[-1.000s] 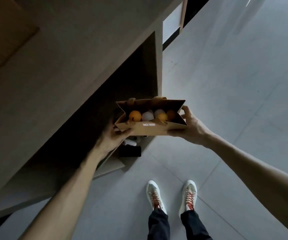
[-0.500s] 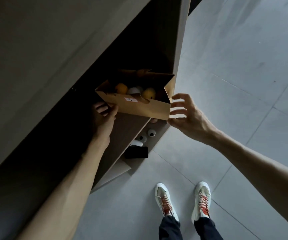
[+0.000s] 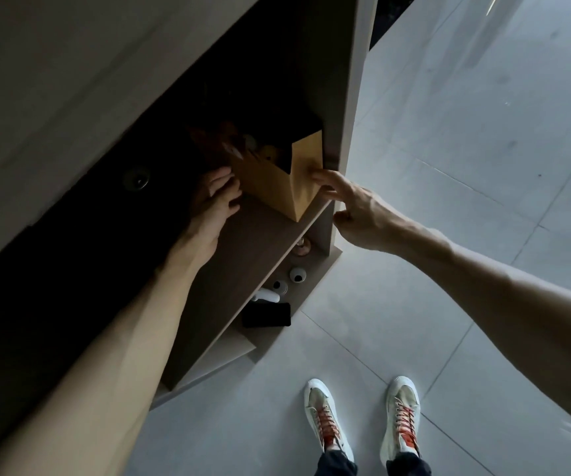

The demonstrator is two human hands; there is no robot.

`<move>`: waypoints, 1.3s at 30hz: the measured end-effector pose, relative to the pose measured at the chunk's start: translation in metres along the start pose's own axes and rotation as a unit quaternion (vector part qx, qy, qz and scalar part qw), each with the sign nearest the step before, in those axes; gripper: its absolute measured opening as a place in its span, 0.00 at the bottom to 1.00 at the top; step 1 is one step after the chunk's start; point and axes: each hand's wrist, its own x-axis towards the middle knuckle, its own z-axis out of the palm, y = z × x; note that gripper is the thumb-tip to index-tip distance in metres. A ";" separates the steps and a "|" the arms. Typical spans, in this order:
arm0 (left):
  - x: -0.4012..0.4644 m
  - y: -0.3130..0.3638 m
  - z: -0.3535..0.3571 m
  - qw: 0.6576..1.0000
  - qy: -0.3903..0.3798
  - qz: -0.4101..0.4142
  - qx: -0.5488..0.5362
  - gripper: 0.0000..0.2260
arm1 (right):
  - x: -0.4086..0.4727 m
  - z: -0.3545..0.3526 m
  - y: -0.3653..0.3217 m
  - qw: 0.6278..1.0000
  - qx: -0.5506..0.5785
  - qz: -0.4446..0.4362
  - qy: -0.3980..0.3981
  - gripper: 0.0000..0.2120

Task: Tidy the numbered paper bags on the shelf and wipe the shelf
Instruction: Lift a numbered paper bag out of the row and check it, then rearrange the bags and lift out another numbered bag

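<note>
paper bag (image 3: 277, 180) is being seated on shelf (image 3: 242, 245), against the right side panel | left hand (image 3: 217, 197): fingers loosely curled, touching bag's left side | right hand (image 3: 356, 207): fingers extended, bag's right face being pressed

The bag (image 3: 278, 182) now stands on the shelf (image 3: 242, 255), deeper in and against the right wall, no longer carried. The right hand (image 3: 356, 211) touches its side with straight fingers; the left hand (image 3: 217, 201) rests beside it.
</note>
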 end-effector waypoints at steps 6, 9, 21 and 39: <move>-0.027 0.011 0.008 0.995 -0.001 0.027 0.093 0.15 | -0.021 -0.003 -0.011 0.998 0.009 -0.036 0.059 0.28; -0.058 0.019 0.008 0.991 -0.025 0.049 0.119 0.14 | -0.055 -0.016 -0.023 0.992 -0.016 -0.070 0.108 0.19; -0.220 0.164 -0.003 0.947 -0.102 0.196 0.234 0.06 | -0.157 -0.190 -0.181 0.938 -0.054 -0.188 0.287 0.08; -0.308 0.312 -0.110 0.886 0.147 0.353 0.261 0.07 | -0.125 -0.230 -0.335 0.927 -0.023 -0.338 0.159 0.06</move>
